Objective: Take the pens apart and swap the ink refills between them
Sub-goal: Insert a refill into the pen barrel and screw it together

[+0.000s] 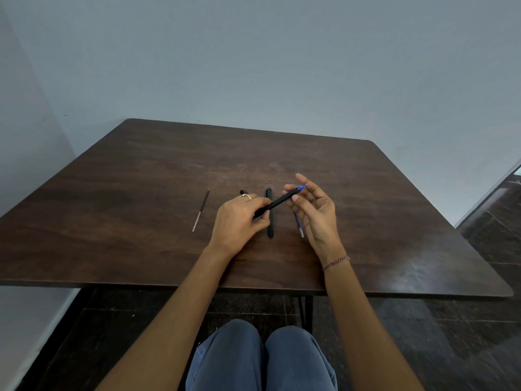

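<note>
1. Fingers (pixel 260 206) of the left hand (pixel 239 221) close around the lower end of a black pen (pixel 277 204), held slanted above the table (pixel 141 179).
2. Right hand (pixel 313 210) is loosely open, thumb and forefinger lightly pinching the pen near its blue tip (pixel 302 187).
3. Beneath the hands a dark pen barrel (pixel 270 224) lies flat; a blue refill (pixel 298 224) lies just right of it, partly hidden by the right hand.
4. Well left lies a black refill (pixel 200 210); another dark piece (pixel 243 191) peeks out behind the left hand.
</note>
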{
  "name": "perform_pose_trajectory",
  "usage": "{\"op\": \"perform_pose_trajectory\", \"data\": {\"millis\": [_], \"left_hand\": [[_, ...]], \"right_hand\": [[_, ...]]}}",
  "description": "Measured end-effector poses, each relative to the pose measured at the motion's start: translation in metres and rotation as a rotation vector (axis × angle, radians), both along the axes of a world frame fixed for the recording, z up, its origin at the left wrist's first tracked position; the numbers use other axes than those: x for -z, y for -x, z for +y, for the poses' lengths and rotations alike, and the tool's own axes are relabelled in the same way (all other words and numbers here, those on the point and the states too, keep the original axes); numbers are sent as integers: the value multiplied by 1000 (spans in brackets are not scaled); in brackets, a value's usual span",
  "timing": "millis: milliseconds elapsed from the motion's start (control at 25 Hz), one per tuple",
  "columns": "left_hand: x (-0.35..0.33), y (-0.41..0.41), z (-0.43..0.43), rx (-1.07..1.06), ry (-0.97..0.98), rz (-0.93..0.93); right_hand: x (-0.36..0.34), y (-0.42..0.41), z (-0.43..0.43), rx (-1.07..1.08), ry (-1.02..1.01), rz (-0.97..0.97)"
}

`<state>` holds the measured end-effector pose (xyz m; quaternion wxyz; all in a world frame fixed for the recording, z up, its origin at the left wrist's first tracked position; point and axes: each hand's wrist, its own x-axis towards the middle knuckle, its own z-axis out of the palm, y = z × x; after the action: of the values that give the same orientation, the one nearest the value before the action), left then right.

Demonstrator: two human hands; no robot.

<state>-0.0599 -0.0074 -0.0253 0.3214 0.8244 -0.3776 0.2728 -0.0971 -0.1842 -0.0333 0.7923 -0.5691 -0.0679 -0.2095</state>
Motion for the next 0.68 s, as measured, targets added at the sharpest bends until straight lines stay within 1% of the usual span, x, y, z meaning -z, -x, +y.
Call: {"op": "perform_pose_trajectory", "data": {"millis": [120,320,440,480,680], "left_hand": [[0,0,0,-1,-2,-6],[1,1,-1,2,0,-8],[2,1,-1,9,19,8],[2,0,0,12,19,8],[4,-2,0,10,26,5]], "right_hand": [[0,1,0,15,18,-4],[-2,2,4,90,50,61],[-2,1,3,89,-72,55],[-2,1,2,104,-79,54],[-3,1,3,166,23,95]]}}
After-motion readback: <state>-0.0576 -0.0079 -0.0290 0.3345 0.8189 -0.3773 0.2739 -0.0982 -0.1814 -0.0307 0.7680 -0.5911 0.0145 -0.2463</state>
